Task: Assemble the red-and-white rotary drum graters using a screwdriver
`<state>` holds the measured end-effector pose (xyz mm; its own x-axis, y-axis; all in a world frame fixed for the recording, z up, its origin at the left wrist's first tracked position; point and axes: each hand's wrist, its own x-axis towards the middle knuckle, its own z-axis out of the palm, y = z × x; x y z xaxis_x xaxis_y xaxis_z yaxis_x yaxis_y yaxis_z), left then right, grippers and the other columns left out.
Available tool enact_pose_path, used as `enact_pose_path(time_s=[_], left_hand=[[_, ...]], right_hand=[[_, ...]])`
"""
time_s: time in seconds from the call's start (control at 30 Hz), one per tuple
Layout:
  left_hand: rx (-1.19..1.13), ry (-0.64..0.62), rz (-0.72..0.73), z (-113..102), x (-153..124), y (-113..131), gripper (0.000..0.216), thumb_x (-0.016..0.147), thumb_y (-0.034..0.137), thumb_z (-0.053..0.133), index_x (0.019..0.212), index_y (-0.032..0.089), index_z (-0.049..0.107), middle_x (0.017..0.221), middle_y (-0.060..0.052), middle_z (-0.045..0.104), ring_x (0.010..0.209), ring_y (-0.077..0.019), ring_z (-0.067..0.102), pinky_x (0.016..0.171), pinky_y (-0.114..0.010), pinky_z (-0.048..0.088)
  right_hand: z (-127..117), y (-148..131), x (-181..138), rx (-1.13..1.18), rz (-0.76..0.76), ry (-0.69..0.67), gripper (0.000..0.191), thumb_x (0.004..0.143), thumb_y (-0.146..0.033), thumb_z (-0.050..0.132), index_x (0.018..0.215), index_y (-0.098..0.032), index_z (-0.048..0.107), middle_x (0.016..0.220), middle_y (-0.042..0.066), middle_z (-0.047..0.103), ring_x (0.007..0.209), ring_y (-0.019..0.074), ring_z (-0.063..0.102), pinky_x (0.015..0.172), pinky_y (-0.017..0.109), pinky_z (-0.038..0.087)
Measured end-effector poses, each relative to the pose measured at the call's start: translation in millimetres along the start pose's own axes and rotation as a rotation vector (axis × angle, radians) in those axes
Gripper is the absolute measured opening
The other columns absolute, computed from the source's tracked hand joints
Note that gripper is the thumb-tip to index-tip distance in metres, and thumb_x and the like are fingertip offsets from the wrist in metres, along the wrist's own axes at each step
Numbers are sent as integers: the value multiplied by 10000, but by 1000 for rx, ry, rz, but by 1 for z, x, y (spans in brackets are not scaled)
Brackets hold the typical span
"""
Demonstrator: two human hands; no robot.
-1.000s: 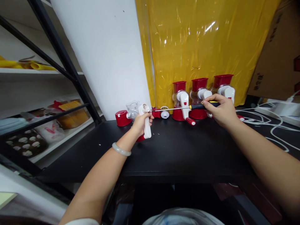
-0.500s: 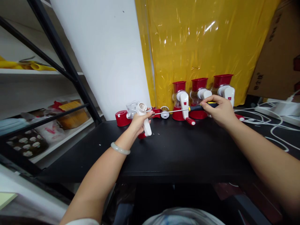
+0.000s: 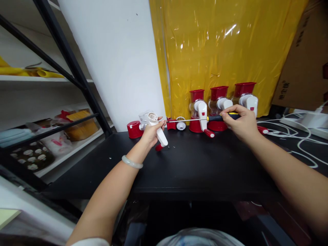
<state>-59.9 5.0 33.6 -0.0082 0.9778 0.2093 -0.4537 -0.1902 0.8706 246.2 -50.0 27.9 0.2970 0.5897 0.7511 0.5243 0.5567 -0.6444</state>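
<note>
My left hand (image 3: 151, 133) is closed around a white crank handle (image 3: 159, 132) with a red knob at its lower end, held just above the black table (image 3: 184, 164). My right hand (image 3: 242, 123) grips the black and yellow handle of a long screwdriver (image 3: 197, 119). Its metal shaft lies level and its tip reaches to just right of the top of the white handle. A clear plastic part (image 3: 145, 118) sits behind my left hand.
Three red and white hand-crank grinders (image 3: 220, 106) stand in a row against yellow plastic sheeting (image 3: 220, 48). A red round base (image 3: 133, 130) and small red and white parts (image 3: 176, 124) lie at the back. White cables (image 3: 294, 133) trail right. Black metal shelving (image 3: 43, 136) stands left.
My left hand has tilted the white handle, its lower end swinging right and its top shifting left and a little down. The screwdriver stays level, its tip near the handle's top.
</note>
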Motion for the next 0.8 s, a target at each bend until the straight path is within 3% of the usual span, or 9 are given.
enact_pose_path(time_s=[0.27,0.53,0.8], left_hand=[[-20,9,-13,1,-1,1,190,722,43,751,847,127,634,704,-9,677,589,-79,646,513,-144,497],[-46,35,-21,1,0,0,115,771,47,706,822,130,644,699,-4,679,595,-82,656,501,-145,490],[-46,50,-30,4,-4,1,167,716,49,761,802,129,643,724,-15,686,618,-91,666,503,-152,486]], right_hand=[[6,-4,-6,12,-44,31,114,707,-322,688,717,-213,657,686,14,648,610,158,552,576,295,447],[6,-2,-5,9,-49,38,96,711,-314,699,718,-228,657,686,16,651,603,163,557,556,296,449],[8,-3,-5,28,-54,52,90,698,-299,693,704,-215,661,667,9,645,581,150,543,547,285,439]])
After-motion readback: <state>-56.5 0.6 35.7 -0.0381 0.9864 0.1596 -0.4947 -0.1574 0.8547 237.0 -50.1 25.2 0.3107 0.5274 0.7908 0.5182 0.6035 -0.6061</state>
